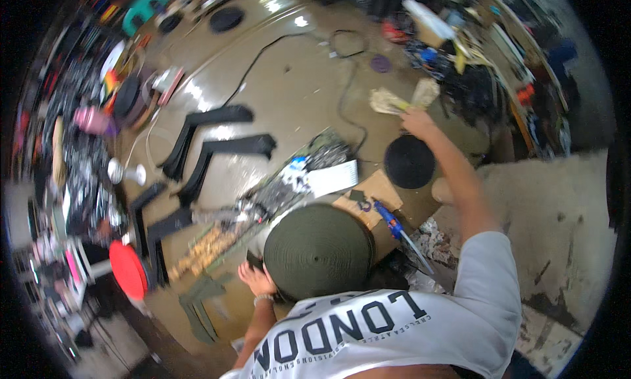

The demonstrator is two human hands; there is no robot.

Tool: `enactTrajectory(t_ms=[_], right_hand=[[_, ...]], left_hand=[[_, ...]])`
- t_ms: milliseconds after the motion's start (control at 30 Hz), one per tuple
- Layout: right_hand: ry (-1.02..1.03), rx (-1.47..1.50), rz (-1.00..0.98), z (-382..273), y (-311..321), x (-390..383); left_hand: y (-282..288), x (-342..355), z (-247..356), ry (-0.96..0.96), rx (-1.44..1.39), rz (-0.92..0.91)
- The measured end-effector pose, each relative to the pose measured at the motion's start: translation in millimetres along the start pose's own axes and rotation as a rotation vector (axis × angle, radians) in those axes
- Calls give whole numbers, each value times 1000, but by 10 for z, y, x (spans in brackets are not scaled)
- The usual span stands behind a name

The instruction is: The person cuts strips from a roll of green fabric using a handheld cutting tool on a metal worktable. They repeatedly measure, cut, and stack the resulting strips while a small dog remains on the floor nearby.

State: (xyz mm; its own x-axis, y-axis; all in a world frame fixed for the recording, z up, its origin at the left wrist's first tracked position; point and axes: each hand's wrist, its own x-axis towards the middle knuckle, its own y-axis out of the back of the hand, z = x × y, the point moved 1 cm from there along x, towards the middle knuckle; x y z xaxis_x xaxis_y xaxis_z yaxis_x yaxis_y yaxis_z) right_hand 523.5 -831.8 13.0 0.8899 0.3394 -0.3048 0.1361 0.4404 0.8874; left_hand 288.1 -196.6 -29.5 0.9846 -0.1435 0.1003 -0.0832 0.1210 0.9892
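Note:
A large coiled roll of dark green webbing [319, 251] lies right in front of me. Against its left side is my left hand [257, 278], its fingers closed on a small dark green piece [254, 260]. My right hand [418, 122] reaches far out to the right, closed at the middle of a pale, crumpled two-lobed thing [386, 101] with a yellow-green part; its kind is not clear. Below that hand lies a round black roll [409, 162]. A blue glue gun [386, 214] with a pale stick rests on a piece of cardboard [378, 185].
Black bent strips [230, 145] spread across the brown table [282, 70]. Green cut pieces [200, 307] and a red disc [128, 270] lie at the near left. Black cables cross the far side. Plastic bags and clutter [470, 83] crowd the far right.

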Motion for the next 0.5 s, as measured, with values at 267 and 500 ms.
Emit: enactTrajectory(t_ms=[267,500], right_hand=[[-340,486,185,60,424,0],[-587,1262,1244,-463,1927,400]], left_hand=[[168,98,125,114,-103,-21],[227,120,140,123,-162,13]])
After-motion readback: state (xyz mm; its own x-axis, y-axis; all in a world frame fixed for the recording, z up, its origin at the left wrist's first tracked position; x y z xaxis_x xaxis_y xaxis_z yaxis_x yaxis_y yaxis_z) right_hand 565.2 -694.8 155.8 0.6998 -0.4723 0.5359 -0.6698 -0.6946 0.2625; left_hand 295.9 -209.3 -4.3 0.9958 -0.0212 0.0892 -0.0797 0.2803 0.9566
